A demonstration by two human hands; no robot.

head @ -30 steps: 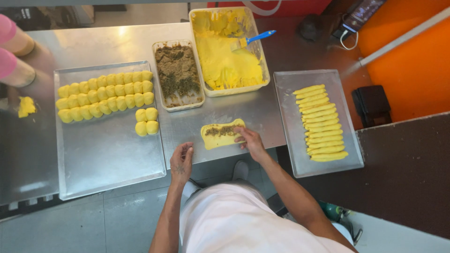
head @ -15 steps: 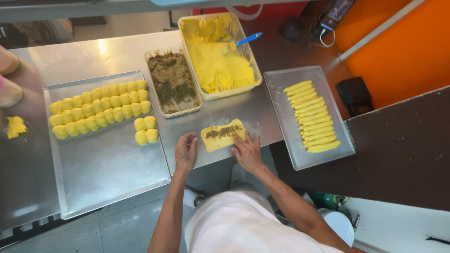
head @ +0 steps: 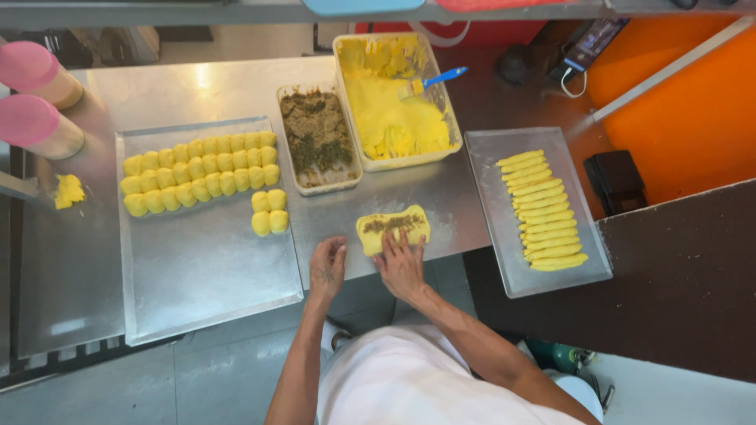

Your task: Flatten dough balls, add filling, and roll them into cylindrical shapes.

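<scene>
Head camera is looking straight down on a steel worktable (head: 197,90), and going left to right: two pink-capped bottles (head: 35,94) are standing at the ten o'clock edge, then a steel tray (head: 197,267) is carrying rows of yellow dough balls (head: 197,173), with four more balls sitting apart at its three o'clock side. Past it, a tub of dark green-brown filling (head: 317,138) is lying beside a larger tub of yellow batter (head: 394,110) with a blue-handled brush (head: 433,81) resting in it. Below these, at the six o'clock edge, the left hand (head: 327,267) is resting open on the bare table, holding nothing, while the right hand (head: 400,264) is pressing its spread fingers on the near edge of a flattened dough sheet (head: 394,226) with a filling line along its length. By my judgement the rolling step is beginning; the next move calls for even, gentle pressure to tuck the edge over. At three o'clock, a second tray (head: 488,205) is holding finished yellow rolls (head: 539,208).
</scene>
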